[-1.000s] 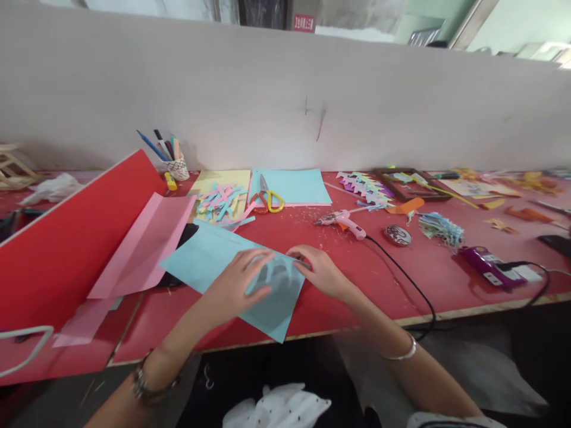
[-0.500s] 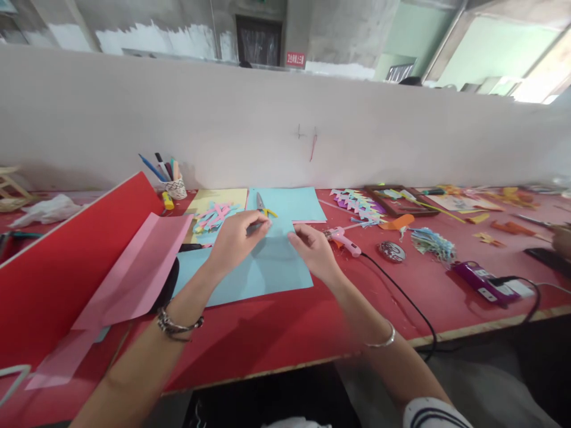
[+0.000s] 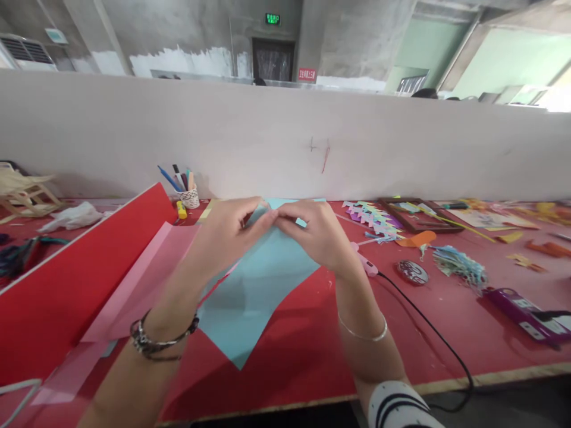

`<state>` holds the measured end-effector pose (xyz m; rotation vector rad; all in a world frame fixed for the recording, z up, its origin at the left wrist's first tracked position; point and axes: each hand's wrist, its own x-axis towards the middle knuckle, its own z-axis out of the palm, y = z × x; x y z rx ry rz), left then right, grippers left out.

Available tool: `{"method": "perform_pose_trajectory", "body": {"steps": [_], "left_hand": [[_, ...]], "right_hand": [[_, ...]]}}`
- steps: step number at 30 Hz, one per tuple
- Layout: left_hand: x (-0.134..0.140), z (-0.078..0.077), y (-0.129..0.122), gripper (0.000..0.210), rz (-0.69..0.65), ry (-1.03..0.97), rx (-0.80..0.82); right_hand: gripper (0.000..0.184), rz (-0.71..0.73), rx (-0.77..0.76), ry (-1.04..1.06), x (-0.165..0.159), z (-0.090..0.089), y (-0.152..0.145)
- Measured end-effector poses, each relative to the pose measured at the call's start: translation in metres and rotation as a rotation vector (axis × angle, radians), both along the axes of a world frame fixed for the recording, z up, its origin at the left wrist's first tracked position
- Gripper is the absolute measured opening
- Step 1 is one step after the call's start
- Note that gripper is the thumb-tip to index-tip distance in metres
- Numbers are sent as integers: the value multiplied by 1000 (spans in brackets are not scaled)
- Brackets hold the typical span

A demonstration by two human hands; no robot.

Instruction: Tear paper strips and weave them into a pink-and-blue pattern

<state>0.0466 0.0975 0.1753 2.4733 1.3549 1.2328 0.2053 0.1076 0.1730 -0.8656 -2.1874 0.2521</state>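
A: First item, and its place?
B: Blue paper (image 3: 263, 276), one sheet — aslant over the red table (image 3: 307, 342), upper end between both hands.
A: Left hand (image 3: 232, 232)?
B: Thumb and forefinger together, clamped on the paper's upper end.
A: Right hand (image 3: 319, 232)?
B: Likewise clamped there, fingertips meeting the left's.
A: Nearby, to the right?
B: Glue gun (image 3: 369, 266), pink, partly hidden by the right hand; round tin (image 3: 413, 271), beyond it.
A: To the left?
B: Pink paper (image 3: 147, 279), beside the red board (image 3: 89, 279); cup of pens (image 3: 190, 198) — near the white wall (image 3: 250, 137).
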Motion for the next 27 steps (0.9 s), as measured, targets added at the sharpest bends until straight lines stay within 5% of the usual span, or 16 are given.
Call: {"method": "perform_pose_trajectory", "body": {"steps": [10,20,27], "left_hand": [[6,-16,20,29,-71,-269,-229],[13,-29,29,27,22,-359,-127],[9,-33,30,26,16,-424,-54]], "right_hand": [[21,-24,-75,7,3,-6,6],[22,-326,117,-164,-12,-16,10],[20,-295,86,-118,-20,-18,11]]}}
